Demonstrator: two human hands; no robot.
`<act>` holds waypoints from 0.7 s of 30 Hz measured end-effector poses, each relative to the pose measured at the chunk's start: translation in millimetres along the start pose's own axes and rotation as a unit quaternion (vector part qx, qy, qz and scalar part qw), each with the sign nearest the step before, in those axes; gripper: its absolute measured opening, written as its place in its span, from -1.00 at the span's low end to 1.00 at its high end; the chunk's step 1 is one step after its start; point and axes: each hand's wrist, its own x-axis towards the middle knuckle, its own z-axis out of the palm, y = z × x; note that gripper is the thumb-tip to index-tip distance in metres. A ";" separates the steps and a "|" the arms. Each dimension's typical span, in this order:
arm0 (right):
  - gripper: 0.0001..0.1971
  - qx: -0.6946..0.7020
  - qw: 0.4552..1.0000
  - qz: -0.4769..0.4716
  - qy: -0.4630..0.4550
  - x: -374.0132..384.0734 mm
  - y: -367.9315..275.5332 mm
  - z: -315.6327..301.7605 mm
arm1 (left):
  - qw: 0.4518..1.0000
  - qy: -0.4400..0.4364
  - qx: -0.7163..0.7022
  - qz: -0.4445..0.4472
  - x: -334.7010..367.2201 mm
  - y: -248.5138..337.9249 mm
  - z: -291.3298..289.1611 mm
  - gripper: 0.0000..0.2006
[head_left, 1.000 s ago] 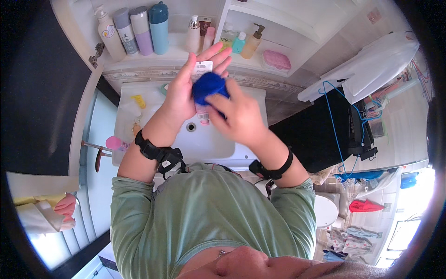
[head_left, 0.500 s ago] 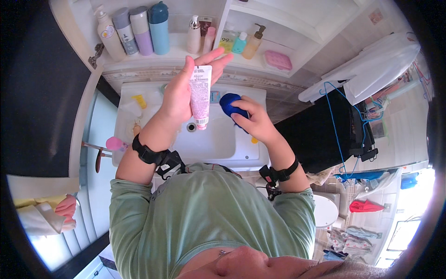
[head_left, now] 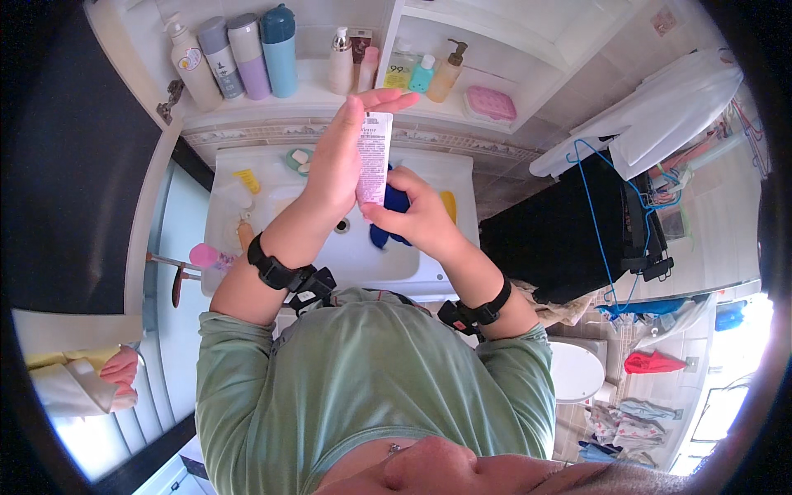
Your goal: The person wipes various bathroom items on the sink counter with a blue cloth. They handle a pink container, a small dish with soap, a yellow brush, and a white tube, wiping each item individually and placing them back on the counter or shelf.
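Observation:
A white and pink squeeze tube (head_left: 374, 157) is held upright over the sink (head_left: 388, 264), its cap end down. My left hand (head_left: 330, 165) has it gripped along the thumb and palm, with the other fingers stretched past its top. At the tube's lower end, my right hand (head_left: 425, 216) has its thumb against the cap area. A dark blue cloth (head_left: 398, 200) is bunched in that same right hand, partly hidden behind the tube and fingers. Its loose end hangs over the basin near the drain (head_left: 342, 225).
On the sink's left rim lie a yellow tube (head_left: 246, 181) and a green soap dish (head_left: 297, 159). A yellow object (head_left: 449, 206) rests on the right rim. Several bottles (head_left: 280, 54) line the shelf behind. Blue hangers (head_left: 596, 223) hang at right.
My right hand has moved left with the blue cloth to the tube's lower end. The tube and my left hand have shifted slightly right. The yellow object and soap dish show more now.

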 end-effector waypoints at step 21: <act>-0.66 -0.249 0.902 -0.246 0.253 -44.1 -33.4 -51.7 | 0.947 -0.146 -0.217 -0.186 -17.7 18.7 -15.1 -0.09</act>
